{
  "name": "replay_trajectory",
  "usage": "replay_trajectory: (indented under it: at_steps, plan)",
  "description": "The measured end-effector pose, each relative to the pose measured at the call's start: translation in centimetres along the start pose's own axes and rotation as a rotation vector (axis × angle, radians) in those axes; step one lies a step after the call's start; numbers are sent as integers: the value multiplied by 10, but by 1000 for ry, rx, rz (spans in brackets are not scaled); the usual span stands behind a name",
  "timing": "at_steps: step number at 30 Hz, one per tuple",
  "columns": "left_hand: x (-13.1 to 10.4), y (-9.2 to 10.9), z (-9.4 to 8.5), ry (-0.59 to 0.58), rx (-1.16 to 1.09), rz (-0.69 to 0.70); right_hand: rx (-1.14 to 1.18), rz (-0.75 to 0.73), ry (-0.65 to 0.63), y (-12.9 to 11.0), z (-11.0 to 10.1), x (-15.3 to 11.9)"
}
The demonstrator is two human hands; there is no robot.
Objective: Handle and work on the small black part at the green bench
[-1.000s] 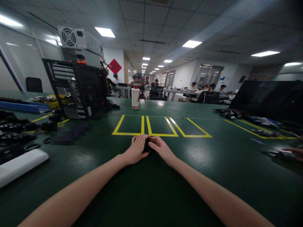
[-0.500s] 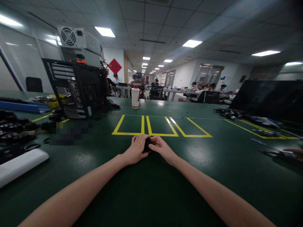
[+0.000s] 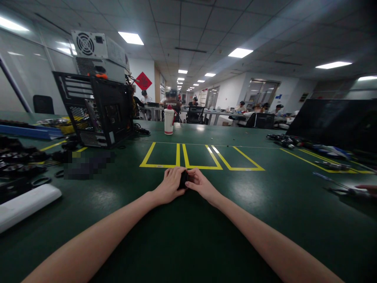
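A small black object [image 3: 183,179] sits between my two hands on the green table [image 3: 188,243]; its kind is hidden by the fingers. My left hand [image 3: 171,184] is closed round its left side, with the thumb low at the near edge. From the right, the bent fingers and thumb of my right hand [image 3: 202,184] grip the other side. Just beyond the hands, yellow tape [image 3: 202,168] marks several outlined shapes on the tabletop.
A black computer case [image 3: 108,110] with power supplies [image 3: 100,49] on top stands back left. A white bottle [image 3: 169,122] stands behind the tape. At left lies a long white object [image 3: 29,206]. Another person's hand [image 3: 368,189] is near a screwdriver [image 3: 330,180] at right.
Both hands keep the same grip on the black object. The view has shifted very slightly; nothing else has visibly moved.
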State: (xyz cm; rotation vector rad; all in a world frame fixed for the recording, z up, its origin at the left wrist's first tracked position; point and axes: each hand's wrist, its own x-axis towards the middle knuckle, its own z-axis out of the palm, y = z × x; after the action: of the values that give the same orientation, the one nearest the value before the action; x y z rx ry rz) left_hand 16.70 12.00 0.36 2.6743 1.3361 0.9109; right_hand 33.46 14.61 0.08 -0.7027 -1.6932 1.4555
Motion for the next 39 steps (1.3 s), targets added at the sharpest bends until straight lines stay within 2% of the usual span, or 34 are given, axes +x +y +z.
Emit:
replay_trajectory:
  at_steps: [3, 10, 13, 19, 27, 34, 39]
  plan:
    - [0, 0, -1, -5, -2, 0, 13, 1, -21, -2, 1, -2]
    - [0, -1, 2, 8, 8, -2, -99, 4, 104, -1, 4, 0]
    - [0, -2, 3, 10, 16, -3, -106, 39, 88, -1, 3, 1]
    - [0, -4, 5, 23, 13, 11, 18, 8, -28, -4, 2, -1]
    - [1, -5, 7, 28, 26, 24, -101, -4, 120, 5, 2, 3]
    - [1, -5, 6, 19, 15, 12, 19, 8, -12, -2, 0, -1]
    - [2, -6, 7, 32, 16, 17, -39, -12, 68, 1, 3, 0]
